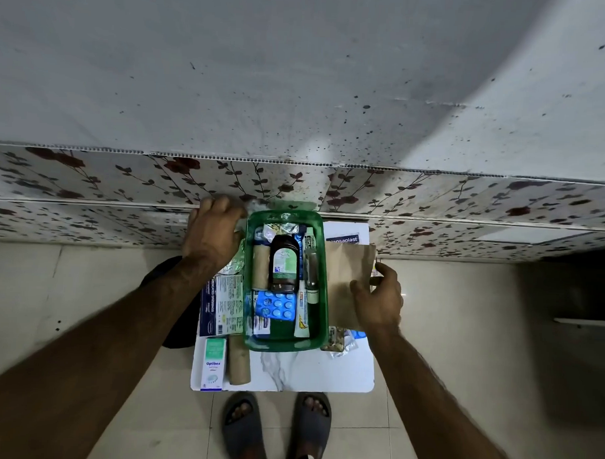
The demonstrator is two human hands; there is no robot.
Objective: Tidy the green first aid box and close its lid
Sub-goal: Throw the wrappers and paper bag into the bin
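Bottle (284, 267) in box (319, 336); envelope (347, 286) right of it

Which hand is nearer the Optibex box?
Left. The left hand is up by the green box's far left corner; the right hand is beyond the Optibex box, across it.

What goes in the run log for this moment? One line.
green box open, packed | right hand holds brown packet | left hand at far-left corner
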